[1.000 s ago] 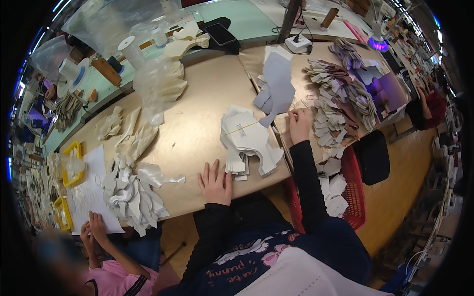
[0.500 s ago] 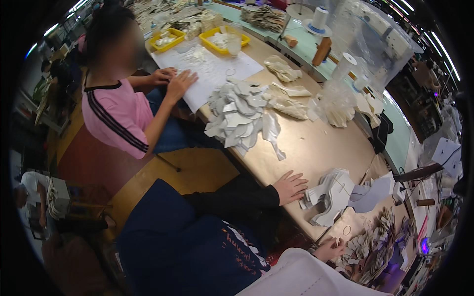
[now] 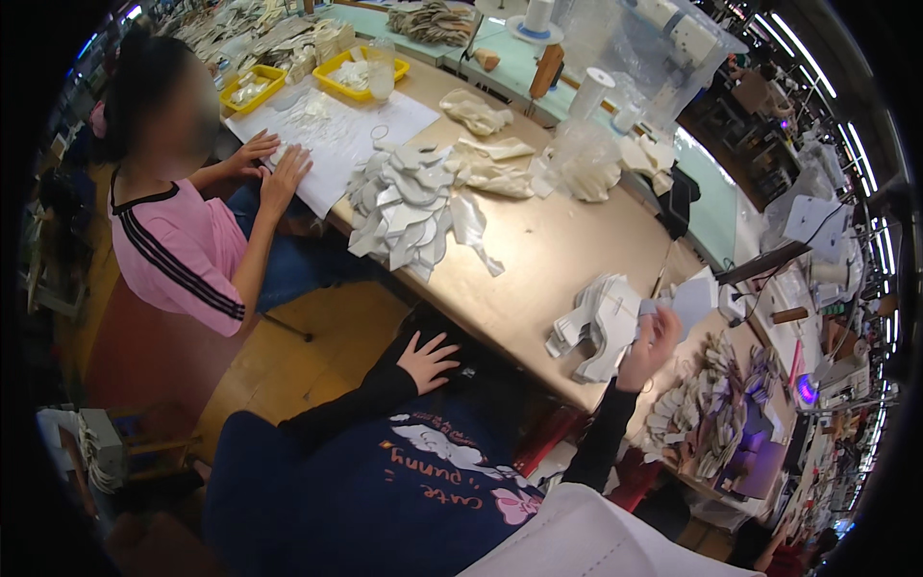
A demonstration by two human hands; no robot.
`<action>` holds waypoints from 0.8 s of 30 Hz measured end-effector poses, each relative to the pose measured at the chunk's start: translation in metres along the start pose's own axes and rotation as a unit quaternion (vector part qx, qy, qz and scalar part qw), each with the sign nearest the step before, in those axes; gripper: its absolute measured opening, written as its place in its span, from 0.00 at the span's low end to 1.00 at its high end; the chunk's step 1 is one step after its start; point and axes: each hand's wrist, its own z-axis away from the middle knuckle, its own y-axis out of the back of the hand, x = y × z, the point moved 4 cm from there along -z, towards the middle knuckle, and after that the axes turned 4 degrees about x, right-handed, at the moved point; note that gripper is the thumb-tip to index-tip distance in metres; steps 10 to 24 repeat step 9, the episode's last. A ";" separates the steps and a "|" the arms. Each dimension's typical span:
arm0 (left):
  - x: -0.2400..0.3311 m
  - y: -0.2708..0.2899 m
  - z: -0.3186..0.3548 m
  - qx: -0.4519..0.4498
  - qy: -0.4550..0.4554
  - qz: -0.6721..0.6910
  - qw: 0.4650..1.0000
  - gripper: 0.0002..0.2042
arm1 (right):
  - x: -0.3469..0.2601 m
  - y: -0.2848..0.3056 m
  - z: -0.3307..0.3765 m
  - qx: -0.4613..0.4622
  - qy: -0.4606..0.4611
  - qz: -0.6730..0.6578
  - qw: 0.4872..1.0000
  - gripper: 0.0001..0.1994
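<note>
Head view: wooden table (image 3: 538, 250)
Right hand (image 3: 650, 338): grip closed on white cut pieces (image 3: 598, 322)
Left hand (image 3: 429, 361): open, empty, on lap

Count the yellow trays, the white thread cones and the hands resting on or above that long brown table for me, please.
Yellow trays: 2, one beside the other.
White thread cones: 2, one by the clear plastic bags, one at the far edge.
Hands at the table: 3, the wearer's right hand and a co-worker's two hands.
Total: 7.
</note>
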 end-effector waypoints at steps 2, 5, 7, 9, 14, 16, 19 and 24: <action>-0.005 -0.007 0.001 0.025 0.023 -0.002 0.999 0.22 | -0.014 -0.047 -0.053 -0.096 0.129 0.107 0.981 0.10; -0.016 -0.008 0.009 0.049 0.073 -0.001 0.996 0.20 | -0.010 -0.133 -0.122 -0.129 0.288 0.191 0.930 0.10; -0.021 -0.004 0.022 0.059 0.115 0.003 0.992 0.20 | 0.011 -0.186 -0.159 -0.165 0.331 0.267 0.890 0.11; -0.022 -0.002 0.036 0.041 0.169 -0.001 0.985 0.21 | 0.045 -0.233 -0.189 -0.238 0.322 0.327 0.856 0.12; -0.022 -0.002 0.036 0.041 0.169 -0.001 0.985 0.21 | 0.045 -0.233 -0.189 -0.238 0.322 0.327 0.856 0.12; -0.022 -0.002 0.036 0.041 0.169 -0.001 0.985 0.21 | 0.045 -0.233 -0.189 -0.238 0.322 0.327 0.856 0.12; -0.022 -0.002 0.036 0.041 0.169 -0.001 0.985 0.21 | 0.045 -0.233 -0.189 -0.238 0.322 0.327 0.856 0.12; -0.022 -0.002 0.036 0.041 0.169 -0.001 0.985 0.21 | 0.045 -0.233 -0.189 -0.238 0.322 0.327 0.856 0.12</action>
